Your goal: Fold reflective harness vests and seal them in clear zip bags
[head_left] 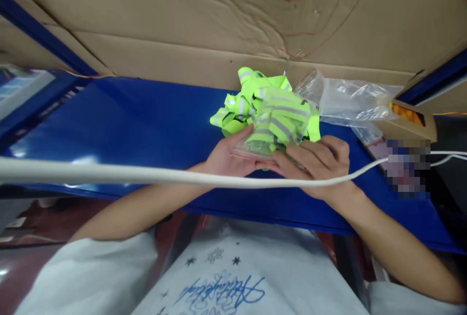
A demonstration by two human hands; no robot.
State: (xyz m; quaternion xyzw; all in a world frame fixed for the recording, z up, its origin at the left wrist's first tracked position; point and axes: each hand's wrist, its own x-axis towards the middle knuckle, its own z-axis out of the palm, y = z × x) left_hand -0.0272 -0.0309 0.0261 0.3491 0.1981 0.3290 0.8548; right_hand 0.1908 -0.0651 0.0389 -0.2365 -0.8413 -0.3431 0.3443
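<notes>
A clear plastic bag (282, 118) with folded yellow-green reflective strap inside is between my hands, its pinkish-red edge toward me. My left hand (231, 157) holds the bag's left side, thumb on top. My right hand (315, 162) lies over its near right part, fingers bent on the plastic. Loose yellow-green straps with silver bands (241, 101) are heaped just behind the bag on the blue table (146, 115). The white cable crossing the view hides part of both palms.
Clear plastic bags (357, 98) lie right of the straps, beside a cardboard box (416, 128) with something orange inside. A white cable (146, 171) crosses in front, close to the camera. Cardboard (182, 18) stands behind the table. A partly blurred flat object (379, 152) lies at right.
</notes>
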